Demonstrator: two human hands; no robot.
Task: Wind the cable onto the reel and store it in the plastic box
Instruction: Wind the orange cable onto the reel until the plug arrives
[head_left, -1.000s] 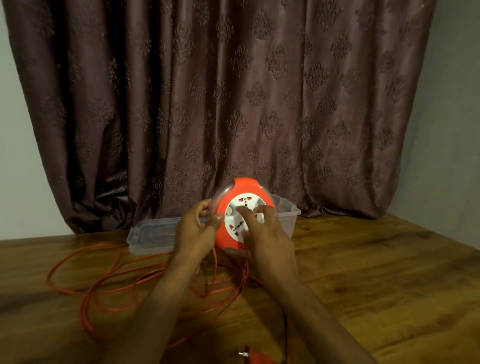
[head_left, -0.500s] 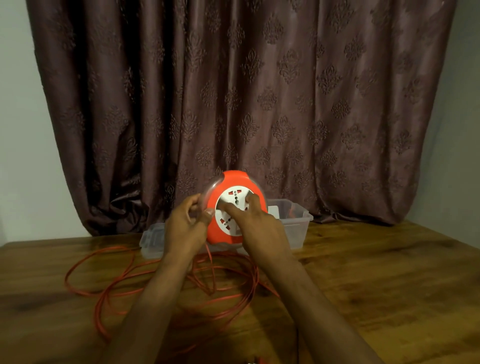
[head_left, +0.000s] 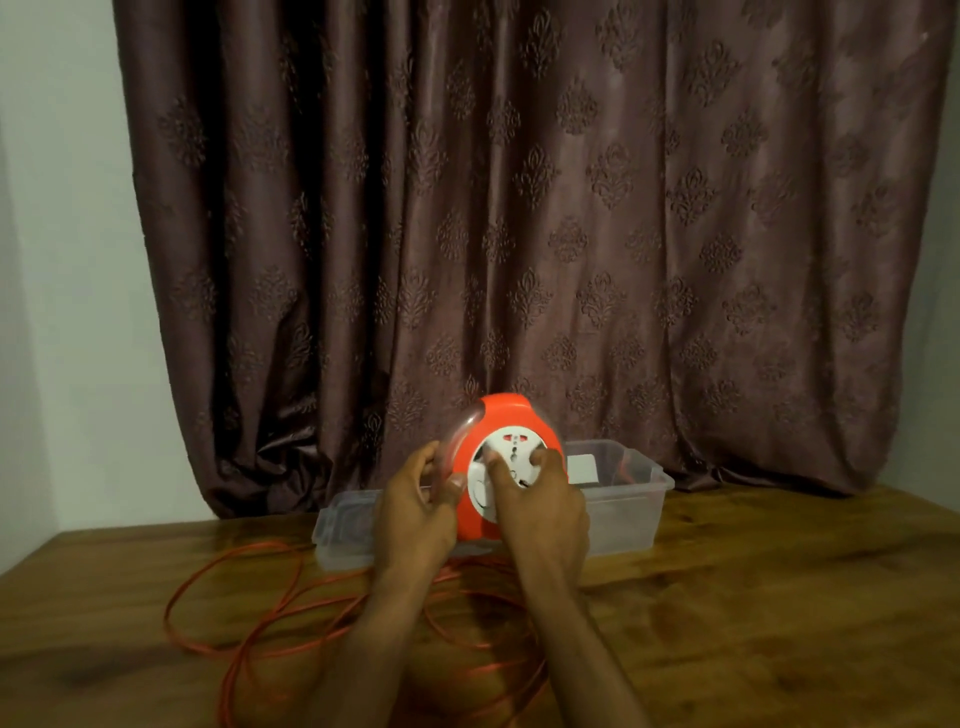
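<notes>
An orange cable reel (head_left: 498, 421) with a white socket face and a clear rim stands upright above the table. My left hand (head_left: 415, 506) grips its clear left rim. My right hand (head_left: 540, 506) lies on the white socket face with thumb and fingers curled on it. Loose orange cable (head_left: 244, 608) lies in loops on the wooden table (head_left: 779, 623) below and left of my arms. Behind the reel stands the clear plastic box (head_left: 631, 499), partly hidden by my hands.
The box's clear lid (head_left: 343, 525) lies flat just left of the box. A white item (head_left: 582, 467) and some orange cable sit inside the box. A patterned brown curtain (head_left: 519, 234) hangs behind the table. Bare wood stretches to the right.
The view has tilted up and shifted, so the hands and reel sit lower in the frame. My right hand's fingers have shifted round on the socket face. The plug at the bottom edge is out of view.
</notes>
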